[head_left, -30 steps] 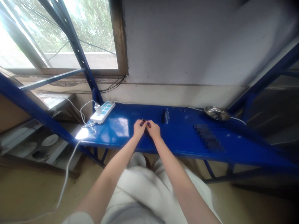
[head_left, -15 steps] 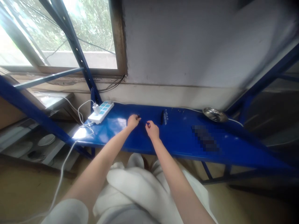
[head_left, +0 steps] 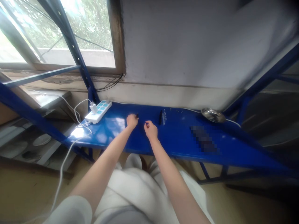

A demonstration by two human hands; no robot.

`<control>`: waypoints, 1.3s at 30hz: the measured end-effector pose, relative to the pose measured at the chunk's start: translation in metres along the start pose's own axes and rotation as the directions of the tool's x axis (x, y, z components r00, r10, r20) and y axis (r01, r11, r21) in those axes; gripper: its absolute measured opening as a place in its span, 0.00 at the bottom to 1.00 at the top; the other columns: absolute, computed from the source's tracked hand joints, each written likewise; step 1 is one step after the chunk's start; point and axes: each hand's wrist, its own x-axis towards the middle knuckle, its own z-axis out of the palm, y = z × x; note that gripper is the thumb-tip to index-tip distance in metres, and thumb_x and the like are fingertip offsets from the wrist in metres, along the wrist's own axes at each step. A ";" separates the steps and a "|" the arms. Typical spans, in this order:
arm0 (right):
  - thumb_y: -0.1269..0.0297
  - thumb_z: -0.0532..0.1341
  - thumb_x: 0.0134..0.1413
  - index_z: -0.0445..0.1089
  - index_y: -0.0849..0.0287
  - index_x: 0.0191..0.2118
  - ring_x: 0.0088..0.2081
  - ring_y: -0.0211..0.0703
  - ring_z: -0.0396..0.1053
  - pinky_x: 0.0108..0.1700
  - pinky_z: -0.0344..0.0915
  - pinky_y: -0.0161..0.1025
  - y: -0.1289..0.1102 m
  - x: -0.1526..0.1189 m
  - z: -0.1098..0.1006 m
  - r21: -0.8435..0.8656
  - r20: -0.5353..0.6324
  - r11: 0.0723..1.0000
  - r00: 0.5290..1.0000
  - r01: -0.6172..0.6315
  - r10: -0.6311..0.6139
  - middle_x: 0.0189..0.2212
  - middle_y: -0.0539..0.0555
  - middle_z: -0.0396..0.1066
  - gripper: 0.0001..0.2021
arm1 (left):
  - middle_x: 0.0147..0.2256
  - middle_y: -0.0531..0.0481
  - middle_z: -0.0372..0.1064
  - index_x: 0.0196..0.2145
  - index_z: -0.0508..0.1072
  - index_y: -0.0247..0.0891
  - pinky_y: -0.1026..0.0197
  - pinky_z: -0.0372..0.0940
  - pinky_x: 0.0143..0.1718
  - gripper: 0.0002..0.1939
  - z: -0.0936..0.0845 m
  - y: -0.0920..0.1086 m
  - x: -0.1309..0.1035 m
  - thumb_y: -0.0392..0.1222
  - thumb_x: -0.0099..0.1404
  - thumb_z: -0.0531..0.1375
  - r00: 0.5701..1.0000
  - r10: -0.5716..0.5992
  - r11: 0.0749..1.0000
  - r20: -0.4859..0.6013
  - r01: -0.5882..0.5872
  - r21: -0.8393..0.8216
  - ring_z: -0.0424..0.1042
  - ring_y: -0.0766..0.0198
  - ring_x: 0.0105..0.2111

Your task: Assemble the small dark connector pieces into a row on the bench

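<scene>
1. I see a white power strip with blue panels [head_left: 98,112], far left of the clear, knobbly plastic strip [head_left: 164,117].
2. My left hand [head_left: 132,121] pinches a small black piece [head_left: 137,115], left of that strip.
3. My right hand [head_left: 151,130], nearer it, grips a small dark-blue piece [head_left: 147,123].
4. A slim black bar [head_left: 160,117] lies just left of it.
5. A round silver metal dish [head_left: 213,115] sits well right.

A white power strip [head_left: 97,114] with a plug [head_left: 93,108] in it sits on the left end of the blue table [head_left: 177,137]. Behind the table are a window [head_left: 93,34], to the left, and a grey wall [head_left: 182,40]. Toward its right end lie a metal dish [head_left: 213,115], at the back, and a blurred dark thing [head_left: 204,138].
</scene>
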 end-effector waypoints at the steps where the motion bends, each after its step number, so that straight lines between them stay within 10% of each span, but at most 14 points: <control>1: 0.63 0.49 0.54 0.68 0.59 0.39 0.24 0.38 0.64 0.29 0.57 0.34 0.000 0.000 0.000 0.004 0.002 1.000 1.000 -0.002 0.002 0.22 0.49 0.67 0.13 | 0.32 0.45 0.72 0.30 0.75 0.37 0.63 0.61 0.35 0.08 0.001 0.000 0.001 0.43 0.57 0.58 1.000 0.000 1.000 -0.012 0.001 0.007 0.70 0.60 0.34; 25: 0.61 0.49 0.54 0.68 0.59 0.39 0.25 0.39 0.65 0.30 0.59 0.34 0.000 0.000 -0.002 0.070 -0.012 0.997 0.999 -0.040 0.041 0.23 0.51 0.68 0.13 | 0.35 0.47 0.68 0.38 0.67 0.37 0.58 0.57 0.41 0.14 -0.005 0.009 -0.021 0.44 0.54 0.60 0.983 -0.064 0.979 -0.169 0.029 -0.204 0.64 0.58 0.40; 34: 0.57 0.45 0.56 0.64 0.60 0.37 0.30 0.41 0.67 0.34 0.61 0.36 -0.008 -0.002 -0.009 0.232 -0.189 0.967 0.970 -0.108 0.153 0.30 0.55 0.71 0.15 | 0.34 0.47 0.67 0.39 0.65 0.37 0.58 0.57 0.45 0.07 -0.011 0.047 -0.062 0.36 0.62 0.51 0.924 0.089 0.887 -0.373 -0.244 -0.392 0.66 0.63 0.36; 39: 0.56 0.45 0.57 0.61 0.59 0.38 0.33 0.40 0.67 0.35 0.61 0.35 -0.009 -0.002 -0.013 0.333 -0.267 0.936 0.939 -0.119 0.214 0.34 0.57 0.69 0.15 | 0.37 0.46 0.67 0.38 0.64 0.37 0.60 0.58 0.45 0.08 -0.003 0.071 -0.072 0.37 0.64 0.48 0.918 -0.009 0.800 -0.397 -0.232 -0.554 0.66 0.64 0.38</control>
